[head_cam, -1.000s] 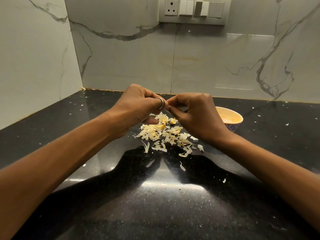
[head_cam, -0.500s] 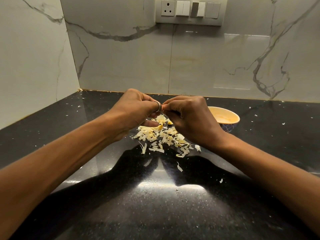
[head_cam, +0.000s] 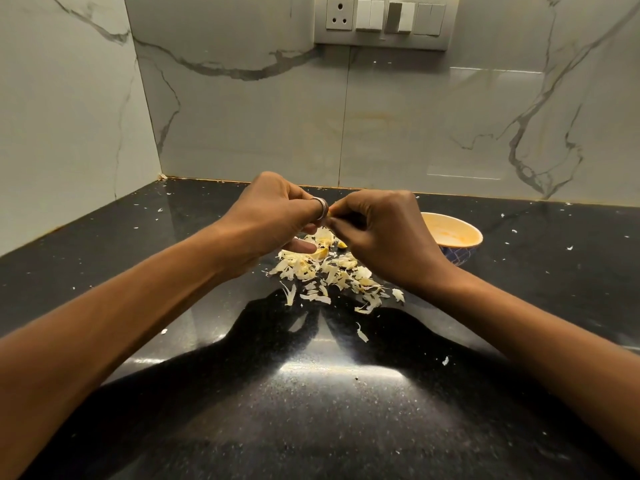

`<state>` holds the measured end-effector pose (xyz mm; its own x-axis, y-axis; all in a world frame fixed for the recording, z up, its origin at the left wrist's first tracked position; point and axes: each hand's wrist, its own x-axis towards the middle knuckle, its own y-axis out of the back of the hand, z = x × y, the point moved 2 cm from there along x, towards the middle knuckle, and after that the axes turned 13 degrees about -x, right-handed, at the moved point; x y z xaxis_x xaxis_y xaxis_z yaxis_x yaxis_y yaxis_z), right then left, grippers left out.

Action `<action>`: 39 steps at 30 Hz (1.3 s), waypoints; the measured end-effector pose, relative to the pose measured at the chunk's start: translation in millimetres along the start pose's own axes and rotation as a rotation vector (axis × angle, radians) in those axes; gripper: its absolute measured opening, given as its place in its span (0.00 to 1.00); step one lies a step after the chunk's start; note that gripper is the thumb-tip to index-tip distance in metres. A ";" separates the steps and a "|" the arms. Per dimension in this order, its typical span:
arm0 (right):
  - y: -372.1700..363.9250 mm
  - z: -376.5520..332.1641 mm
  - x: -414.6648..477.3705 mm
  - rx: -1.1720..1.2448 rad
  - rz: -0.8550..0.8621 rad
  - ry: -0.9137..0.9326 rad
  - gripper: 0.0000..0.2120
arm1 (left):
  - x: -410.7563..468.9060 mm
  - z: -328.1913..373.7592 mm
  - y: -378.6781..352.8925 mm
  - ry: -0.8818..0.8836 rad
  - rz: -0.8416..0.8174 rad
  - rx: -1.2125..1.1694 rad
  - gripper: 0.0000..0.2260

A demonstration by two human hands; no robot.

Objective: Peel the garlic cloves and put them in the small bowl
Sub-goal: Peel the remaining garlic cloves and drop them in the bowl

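Left hand [head_cam: 277,216] and right hand [head_cam: 384,233] pinch one garlic clove [head_cam: 332,212] above heaped skins [head_cam: 329,271], peeling seemingly well along, this clove not yet in the small bowl [head_cam: 457,255].

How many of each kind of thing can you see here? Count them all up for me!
left hand and right hand: 2
garlic clove pinched between them: 1
small bowl: 1
ring: 1
peel pile: 1
switch panel: 1
Total: 7
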<state>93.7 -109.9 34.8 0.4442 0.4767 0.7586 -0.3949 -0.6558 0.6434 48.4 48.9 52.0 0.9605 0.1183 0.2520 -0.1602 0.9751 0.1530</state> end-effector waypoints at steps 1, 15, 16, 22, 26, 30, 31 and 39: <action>-0.5 0.2 -0.2 -0.004 -0.004 -0.001 0.04 | -0.1 0.0 -0.2 0.000 -0.005 0.010 0.07; -0.2 -2.1 -1.6 0.104 -0.056 -0.109 0.04 | 3.4 -4.3 0.9 0.049 -0.048 0.058 0.09; -0.7 -1.5 -1.1 0.132 -0.074 -0.138 0.04 | 3.7 -4.6 1.3 0.052 -0.048 0.069 0.10; 3.6 2.6 1.3 0.456 -0.167 -0.351 0.03 | 9.5 -6.9 9.4 0.034 0.022 0.243 0.14; 8.4 5.8 1.6 0.563 -0.170 -0.430 0.02 | 13.5 -7.7 21.8 -0.044 0.125 0.510 0.16; 5.2 6.5 0.9 0.575 -0.206 -0.449 0.04 | 7.6 1.4 13.9 -0.255 0.109 0.641 0.13; 4.2 6.5 0.4 0.586 -0.215 -0.450 0.05 | 5.5 3.1 9.7 -0.301 0.071 0.611 0.10; 2.1 3.5 2.1 0.466 -0.220 -0.357 0.08 | 2.3 0.8 1.3 -0.407 0.011 0.469 0.04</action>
<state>96.7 -112.3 37.4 0.7485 0.4569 0.4806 0.0922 -0.7894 0.6069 50.2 50.3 53.6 0.8089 -0.0431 0.5864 -0.3419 0.7770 0.5286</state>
